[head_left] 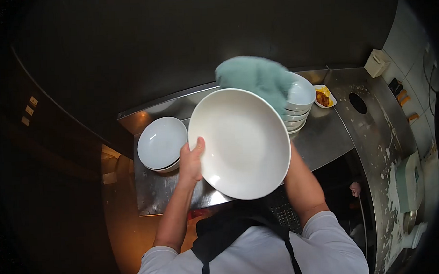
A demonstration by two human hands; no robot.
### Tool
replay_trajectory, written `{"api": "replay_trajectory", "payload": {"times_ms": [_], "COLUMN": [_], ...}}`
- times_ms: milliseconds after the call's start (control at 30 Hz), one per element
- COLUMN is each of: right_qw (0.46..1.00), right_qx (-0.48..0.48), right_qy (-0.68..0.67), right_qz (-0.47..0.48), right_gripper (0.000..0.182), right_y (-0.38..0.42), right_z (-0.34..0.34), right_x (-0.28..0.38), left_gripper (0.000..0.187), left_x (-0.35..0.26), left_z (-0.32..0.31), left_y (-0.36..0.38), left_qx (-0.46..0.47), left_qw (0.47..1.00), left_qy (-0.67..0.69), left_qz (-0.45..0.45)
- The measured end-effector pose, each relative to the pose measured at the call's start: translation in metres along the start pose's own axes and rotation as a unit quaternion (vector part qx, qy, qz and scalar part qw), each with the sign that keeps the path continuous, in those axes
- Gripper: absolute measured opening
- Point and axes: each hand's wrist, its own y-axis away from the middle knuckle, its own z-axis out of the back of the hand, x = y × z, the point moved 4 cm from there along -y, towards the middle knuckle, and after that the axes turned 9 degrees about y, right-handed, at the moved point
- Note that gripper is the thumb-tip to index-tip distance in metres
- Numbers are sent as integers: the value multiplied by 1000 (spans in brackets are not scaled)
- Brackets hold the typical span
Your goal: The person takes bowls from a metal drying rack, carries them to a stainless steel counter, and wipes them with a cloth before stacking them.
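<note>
A wide white bowl (241, 143) is tilted up in front of me, its inside facing my head. My left hand (192, 159) grips it at the left, thumb over the rim and fingers hidden underneath. From the right, my right forearm (303, 182) runs behind the bowl, which covers that hand. Past the far rim a blurred green cloth (253, 78) is raised in the air, apparently in my right hand against the bowl's back. To the left, a small stack of white bowls (162, 142) stands on the steel counter (153, 192). A taller stack of bowls (300, 93) stands behind on the right.
Beside the tall stack sits a small white dish (324, 97) with yellow and brown food. Farther right, a wet steel surface (374, 127) has a dark round hole (357, 103). A white container (376, 63) stands in the far corner. A dark wall (177, 42) rises behind the counter.
</note>
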Motion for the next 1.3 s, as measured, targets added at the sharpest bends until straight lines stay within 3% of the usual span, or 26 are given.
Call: {"api": "replay_trajectory", "payload": {"times_ms": [133,200,233,333,367,433,500,533,567,600,633,700,767,833,867,967,1033,1100,1167,1233,1267,1300], "right_qw": [990,989,933,945,990,965,956,987,979,985,955,973,954,930,889,963,975,987,968,975,962,886], "right_qx": [52,85,31,87,97,123,108,141,125,81,50,78,102,122,122,107,72,27,61,151,170,175], "right_qy": [127,-44,-285,-299,-90,-191,-177,-14,150,138,222,81,50,72,138,37,110,91,135,9,-211,-416], "right_qz": [-10,-109,-219,-105,49,-129,-210,-74,63,62,193,200,277,338,419,244,179,132,201,161,28,-107], "right_gripper": [52,51,49,50,46,44,44,44,45,45,51,60,62,58,54,46,42,41,50,62,63,64], "right_y": [80,109,122,112,99,72,71,76,84,112,129,141,124,101,85,39,38,55,96,117,124,131], "right_z": [-53,-56,-57,-35,-28,-37,-55,-62,-69,-67,-66,-69,-65,-54,-50,-49,-61,-73,-70,-51,-45,-41], "right_x": [-69,-63,-20,-27,-8,-59,-69,-72,-74,-5,-10,4,54,127,160,105,60,-7,-35,-24,-17,-11], "left_gripper": [38,38,37,35,35,37,37,37,37,37,37,35,33,32,31,29,27,26,25,23,23,22], "left_x": [14,5,3,-13,-13,-3,13,14,9,2,-2,-13,-21,-23,-18,4,10,4,-9,-28,-39,-51], "left_z": [-22,-12,0,2,-5,-17,-24,-27,-28,-30,-28,-20,-16,-19,-22,-34,-41,-43,-36,-21,-10,-1], "left_y": [-1,-13,-21,-22,-19,-15,-17,-19,-18,-14,-10,-11,-14,-7,-5,-4,-3,-2,-5,-19,-28,-35], "left_qx": [-56,-41,-38,-6,14,40,29,24,12,-4,-24,-30,-13,52,85,123,94,56,23,-10,-34,-59], "left_qw": [992,992,991,988,988,989,995,997,997,998,997,985,952,933,937,975,991,995,993,977,963,943], "left_qy": [39,36,11,-51,-67,-93,-45,-9,-1,11,22,-129,-266,-318,-304,-168,-74,-33,-50,-123,-153,-175], "left_qz": [-110,-116,-126,-143,-141,-111,-82,-74,-71,-70,-65,-110,-149,-160,-148,-82,-61,-72,-102,-171,-220,-276]}}
